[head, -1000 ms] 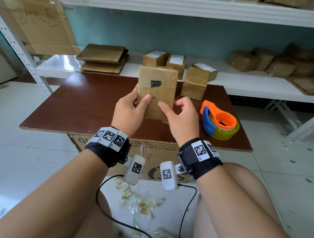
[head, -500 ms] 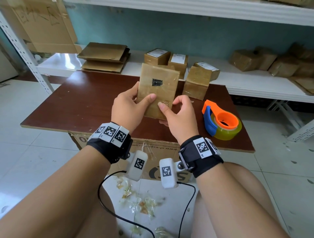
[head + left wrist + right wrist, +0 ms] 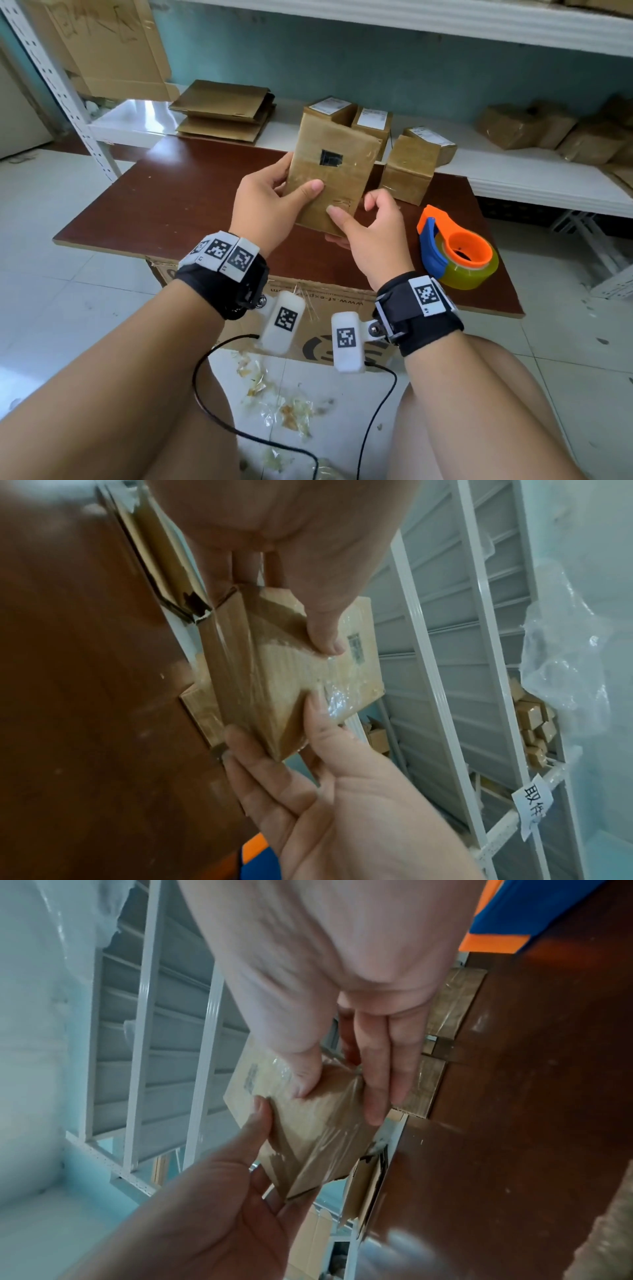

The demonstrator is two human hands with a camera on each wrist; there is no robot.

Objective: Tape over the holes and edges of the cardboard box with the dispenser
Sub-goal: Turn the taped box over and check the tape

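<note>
Box position: the cardboard box [image 3: 330,178] is up in the air above the brown table [image 3: 171,205], held between both hands, well clear of the tabletop.
Left hand: the left hand [image 3: 267,205] pinches the box's left edge, thumb flat on the face we see, fingers wrapped round the back.
Right hand: the right hand [image 3: 370,233] cups the lower right corner, thumb tip pressing the front face, fingers curled underneath and behind.
Dispenser: the orange and blue tape dispenser [image 3: 457,253] sits on the table to the right of the box, near the right hand, untouched.
Long axis: the box stands close to upright with its long axis running up and away from the person, top leaning slightly right and back, toward the small boxes [image 3: 411,164] behind it.
Facing: the broad face with the dark square hole [image 3: 331,158] points at the person.
Surface: glossy tape already shows over much of the cardboard; whether the hole itself is covered, I cannot tell.
Risk, slip: that taped skin looks slick, and both grips sit low, so the box could tip or slide once the right hand lets go for the dispenser.
Risk, tape: taping in mid-air on one hand could wrinkle the strip or land it off the hole.
</note>
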